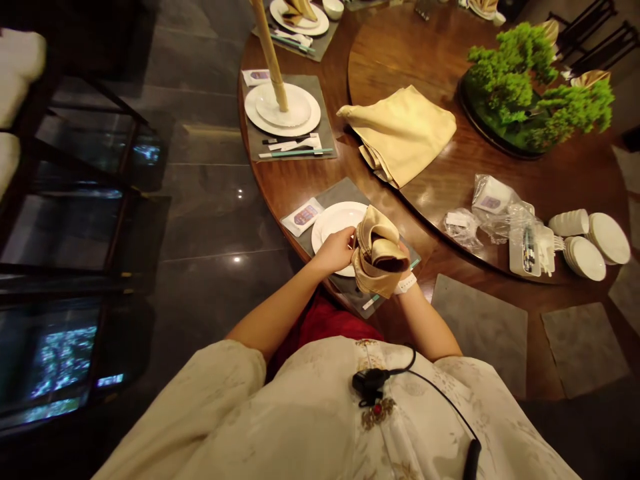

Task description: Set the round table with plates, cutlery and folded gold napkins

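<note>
A folded napkin (pixel 375 257) is held in the air by both hands at the near left edge of the round table (pixel 280 190), in front of the right side of a white plate (pixel 327 227) as seen from the head. Its long axis runs roughly away from the body: the rounded, rolled end is pointed towards the turntable (pixel 440 73), the narrower end back towards the table's edge, and a dark hollow between the folds is opened towards the right-hand side. By the left hand (pixel 337 250) the napkin's left side is pinched at the fingertips, with the knuckles turned up and the forearm slanted inward from the lower left. By the right hand (pixel 405 263) it is grasped from behind on the opposite side; most of those fingers are hidden by the fabric, and a white wristband (pixel 406 283) is worn below. The plate is laid on a grey placemat (pixel 345 190), at whose left corner a printed packet (pixel 303 217) is placed. Across the turntable's near left rim, a pile of gold cloth (pixel 405 137) is spread, one corner overhanging.
</note>
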`<state>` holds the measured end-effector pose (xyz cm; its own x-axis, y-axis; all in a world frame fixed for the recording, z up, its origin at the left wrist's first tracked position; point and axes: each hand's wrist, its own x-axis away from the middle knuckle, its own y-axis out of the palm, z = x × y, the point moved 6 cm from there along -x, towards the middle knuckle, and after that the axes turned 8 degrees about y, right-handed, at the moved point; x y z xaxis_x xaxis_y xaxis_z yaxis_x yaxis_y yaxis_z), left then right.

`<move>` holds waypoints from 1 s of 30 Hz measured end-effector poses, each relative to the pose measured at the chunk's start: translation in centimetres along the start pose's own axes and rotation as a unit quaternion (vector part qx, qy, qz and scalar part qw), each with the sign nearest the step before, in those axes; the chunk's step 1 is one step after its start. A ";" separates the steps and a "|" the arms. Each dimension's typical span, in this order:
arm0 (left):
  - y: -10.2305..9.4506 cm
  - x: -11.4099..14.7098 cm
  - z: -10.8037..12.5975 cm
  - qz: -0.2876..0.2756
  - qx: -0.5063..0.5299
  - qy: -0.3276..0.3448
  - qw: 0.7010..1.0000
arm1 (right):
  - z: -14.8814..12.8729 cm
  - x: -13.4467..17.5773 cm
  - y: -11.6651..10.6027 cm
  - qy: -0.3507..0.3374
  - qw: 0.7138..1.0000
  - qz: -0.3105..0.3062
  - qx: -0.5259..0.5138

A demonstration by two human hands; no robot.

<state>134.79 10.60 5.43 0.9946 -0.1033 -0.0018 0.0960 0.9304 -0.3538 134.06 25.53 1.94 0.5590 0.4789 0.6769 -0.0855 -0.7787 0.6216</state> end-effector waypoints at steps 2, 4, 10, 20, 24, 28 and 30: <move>-0.3 0.4 0.5 0.008 -0.054 -0.006 0.998 | -0.1 0.3 -0.5 -0.018 0.998 0.052 -0.007; -0.4 0.7 0.8 0.023 -0.084 -0.007 0.996 | 0.0 0.3 -0.6 -0.021 0.998 0.064 -0.019; 0.7 0.9 -1.5 0.070 -0.030 -0.041 0.996 | 0.8 -0.8 0.6 0.037 0.999 -0.006 -0.008; 2.0 0.5 -9.2 0.070 0.136 -0.183 0.971 | 2.0 -8.0 -1.1 0.108 0.989 -0.011 0.100; 1.9 -0.2 -12.1 0.100 0.055 -0.251 0.961 | 1.7 -10.6 -1.0 0.175 0.964 -0.036 0.200; 2.7 -1.1 -14.5 0.128 0.046 -0.282 0.950 | -0.2 -12.4 -1.5 0.174 0.928 -0.023 0.328; 2.8 -1.7 -15.3 0.144 0.021 -0.283 0.948 | -1.4 -13.2 -2.1 0.140 0.919 0.005 0.369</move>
<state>132.79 8.04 -9.86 0.8397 0.3511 0.4144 -0.1924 0.9058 -0.3776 125.68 21.38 -7.74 0.3177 0.4747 0.8208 0.5512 -0.7968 0.2475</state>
